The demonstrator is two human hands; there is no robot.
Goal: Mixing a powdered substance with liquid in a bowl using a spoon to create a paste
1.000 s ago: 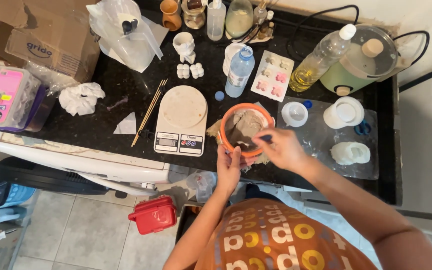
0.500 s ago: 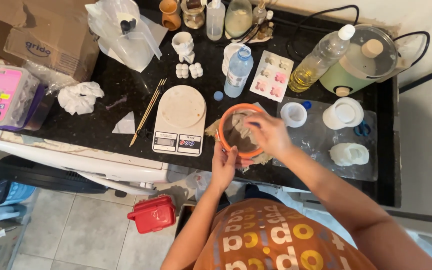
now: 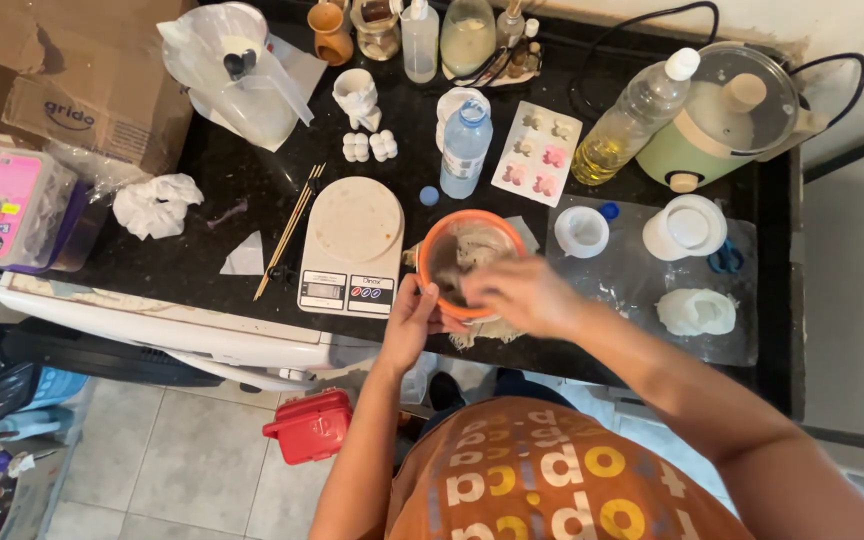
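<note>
Counted on the black counter: one orange-rimmed bowl (image 3: pixel 470 262) at centre, one kitchen scale (image 3: pixel 352 246) to its left, two plastic bottles, a water bottle (image 3: pixel 466 148) and an oil bottle (image 3: pixel 632 120), above, one green cooker (image 3: pixel 727 118) at upper right, one cardboard box (image 3: pixel 57 75) at upper left, and two hands, left hand (image 3: pixel 414 320) and right hand (image 3: pixel 522 295).

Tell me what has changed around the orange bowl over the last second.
The right hand has shifted from the bowl's right edge leftward, to lie over the near part of the orange bowl, now blurred with motion. The left hand keeps its grip on the bowl's near-left rim. The bowl, the white kitchen scale and the water bottle have stayed in place.
</note>
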